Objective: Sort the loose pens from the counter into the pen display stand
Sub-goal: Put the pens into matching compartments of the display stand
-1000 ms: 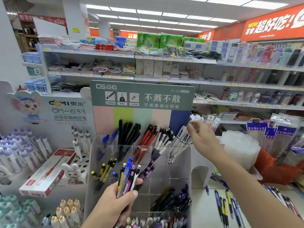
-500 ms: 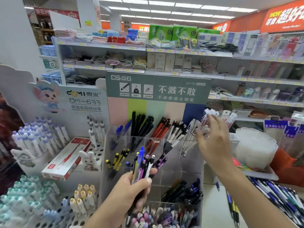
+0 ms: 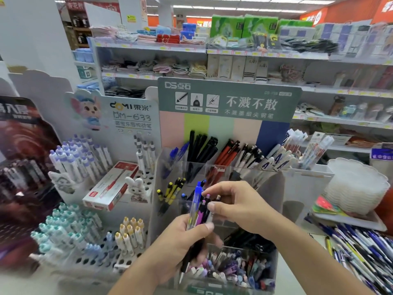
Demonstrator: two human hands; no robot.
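Clear acrylic pen display stand (image 3: 214, 173), tiered, partly stocked. Right hand (image 3: 238, 207) has come back from the upper-right compartment to the pen bundle (image 3: 200, 207), fingertips pinching one cap (next pick, likely). Left hand (image 3: 182, 241) clenched round the bundle, held upright before the stand. Further loose pens (image 3: 361, 250) lie on the bench, right.
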